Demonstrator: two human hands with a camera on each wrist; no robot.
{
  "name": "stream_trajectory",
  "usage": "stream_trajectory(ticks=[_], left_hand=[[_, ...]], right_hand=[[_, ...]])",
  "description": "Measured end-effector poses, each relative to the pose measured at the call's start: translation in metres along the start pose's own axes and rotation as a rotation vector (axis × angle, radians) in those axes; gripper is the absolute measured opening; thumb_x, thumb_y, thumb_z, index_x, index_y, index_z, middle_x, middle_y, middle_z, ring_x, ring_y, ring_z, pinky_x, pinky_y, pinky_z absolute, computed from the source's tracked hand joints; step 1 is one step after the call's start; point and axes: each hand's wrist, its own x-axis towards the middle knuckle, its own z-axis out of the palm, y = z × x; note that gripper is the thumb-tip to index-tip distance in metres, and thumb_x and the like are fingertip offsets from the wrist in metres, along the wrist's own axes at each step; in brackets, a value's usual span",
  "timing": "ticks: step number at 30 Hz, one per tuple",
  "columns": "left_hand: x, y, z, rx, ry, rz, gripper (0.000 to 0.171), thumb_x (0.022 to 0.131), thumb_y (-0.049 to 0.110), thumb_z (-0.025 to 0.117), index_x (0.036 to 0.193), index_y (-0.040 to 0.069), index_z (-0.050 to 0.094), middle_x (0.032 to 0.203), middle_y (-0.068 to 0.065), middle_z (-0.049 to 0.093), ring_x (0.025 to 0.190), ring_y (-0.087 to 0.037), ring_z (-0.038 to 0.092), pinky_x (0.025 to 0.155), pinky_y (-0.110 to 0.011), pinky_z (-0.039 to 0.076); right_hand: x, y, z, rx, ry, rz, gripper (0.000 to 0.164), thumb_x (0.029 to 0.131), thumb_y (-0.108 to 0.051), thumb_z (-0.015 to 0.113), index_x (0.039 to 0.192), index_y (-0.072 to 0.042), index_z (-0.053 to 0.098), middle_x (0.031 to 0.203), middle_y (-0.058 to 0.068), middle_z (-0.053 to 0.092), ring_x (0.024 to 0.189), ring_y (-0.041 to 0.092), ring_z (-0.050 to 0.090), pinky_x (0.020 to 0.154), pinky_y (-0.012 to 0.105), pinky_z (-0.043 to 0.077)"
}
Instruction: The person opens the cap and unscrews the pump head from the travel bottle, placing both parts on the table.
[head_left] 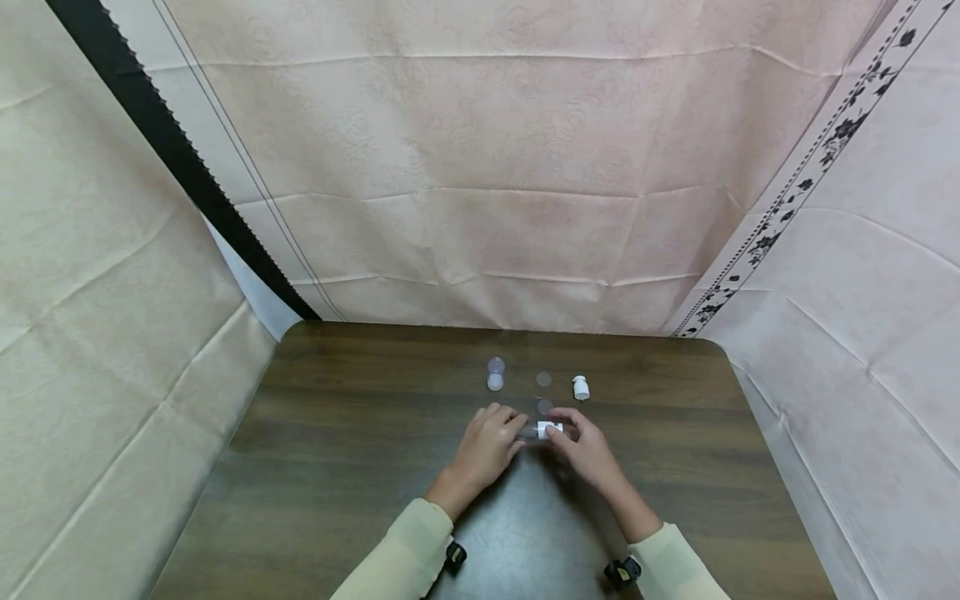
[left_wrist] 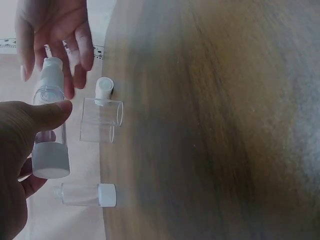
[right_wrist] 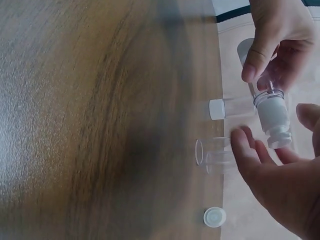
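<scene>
My left hand [head_left: 486, 447] grips a clear pump bottle [left_wrist: 50, 117] by its transparent body, thumb on one side and fingers round the other. The bottle has a white base and a white pump top [right_wrist: 273, 116], which points toward my right hand [head_left: 588, 457]. In the right wrist view, the fingers and thumb of my right hand are spread around the pump top, with gaps between them and it. Past the hands, two clear cylindrical covers [left_wrist: 102, 119] stand on the table. A separate white pump piece [head_left: 581, 388] stands to their right.
A second clear bottle [head_left: 496, 374] with a white base stands on the brown wooden table [head_left: 337, 417], left of the clear covers. Pale cloth [head_left: 480, 167] hangs behind the table's far edge and along both sides.
</scene>
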Motion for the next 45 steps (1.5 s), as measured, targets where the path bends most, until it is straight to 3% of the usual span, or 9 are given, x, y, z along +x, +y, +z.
stream_trajectory(ticks=[4,11,16,23,30,35,41,45], left_hand=[[0.0004,0.0003,0.0005,0.02,0.022,0.032,0.033,0.082,0.025,0.089,0.111,0.014,0.078,0.103,-0.001,0.073,0.091,-0.016,0.065,0.073,-0.031,0.052],[-0.0005,-0.0007,0.0034,-0.026,0.02,0.013,0.035,0.081,0.023,0.09,0.112,0.013,0.078,0.104,-0.002,0.073,0.092,-0.017,0.065,0.073,-0.031,0.051],[-0.0027,-0.0009,0.0047,-0.065,-0.003,-0.018,0.037,0.081,0.025,0.09,0.113,0.012,0.078,0.104,0.0,0.073,0.093,-0.016,0.065,0.074,-0.031,0.052],[-0.0035,0.0006,0.0055,-0.117,-0.027,-0.059,0.037,0.081,0.025,0.09,0.114,0.012,0.078,0.104,0.0,0.072,0.092,-0.016,0.064,0.075,-0.033,0.054],[-0.0001,-0.0001,0.0029,-0.095,0.012,-0.045,0.037,0.08,0.026,0.091,0.112,0.013,0.078,0.102,0.0,0.072,0.09,-0.016,0.064,0.074,-0.031,0.052],[0.0008,-0.0021,0.0022,-0.05,0.009,-0.036,0.037,0.083,0.031,0.089,0.113,0.014,0.078,0.103,0.001,0.073,0.092,-0.015,0.065,0.074,-0.029,0.052],[-0.0004,-0.0014,0.0047,-0.013,0.02,0.011,0.035,0.083,0.028,0.089,0.113,0.013,0.077,0.103,0.001,0.073,0.092,-0.015,0.065,0.073,-0.03,0.052],[0.0,-0.0008,0.0074,0.004,0.03,0.038,0.034,0.083,0.027,0.089,0.112,0.013,0.077,0.104,0.001,0.073,0.09,-0.014,0.064,0.073,-0.029,0.052]], right_hand=[[0.0015,0.0015,0.0,0.025,-0.052,0.061,0.028,0.103,-0.013,0.064,0.127,0.0,0.066,0.114,0.022,0.068,0.091,0.031,0.075,0.074,0.041,0.063],[0.0073,0.0043,-0.0019,-0.01,-0.073,0.012,0.025,0.098,-0.005,0.069,0.122,0.001,0.068,0.111,0.02,0.068,0.088,0.02,0.071,0.07,0.027,0.059],[0.0076,0.0027,-0.0039,-0.074,-0.067,-0.046,0.025,0.092,-0.001,0.075,0.116,-0.004,0.072,0.117,0.017,0.072,0.097,0.019,0.067,0.076,0.023,0.053],[0.0064,0.0009,-0.0033,-0.029,-0.061,-0.101,0.022,0.088,0.006,0.075,0.109,-0.003,0.074,0.125,0.017,0.072,0.121,0.029,0.064,0.088,0.017,0.052],[0.0044,-0.0002,-0.0068,0.043,-0.065,-0.169,0.038,0.089,0.004,0.076,0.126,0.002,0.066,0.138,0.023,0.064,0.13,0.038,0.059,0.096,0.021,0.052],[0.0024,0.0012,-0.0076,-0.012,-0.017,-0.13,0.046,0.092,-0.003,0.076,0.134,0.002,0.061,0.133,0.024,0.065,0.118,0.033,0.066,0.09,0.023,0.055],[0.0016,0.0027,-0.0041,0.016,-0.012,0.051,0.03,0.101,-0.015,0.068,0.126,0.001,0.063,0.104,0.02,0.068,0.083,0.025,0.071,0.072,0.037,0.062],[0.0026,0.0031,-0.0045,0.024,-0.033,0.067,0.027,0.102,-0.015,0.066,0.121,0.004,0.063,0.097,0.021,0.066,0.07,0.021,0.068,0.067,0.044,0.062]])
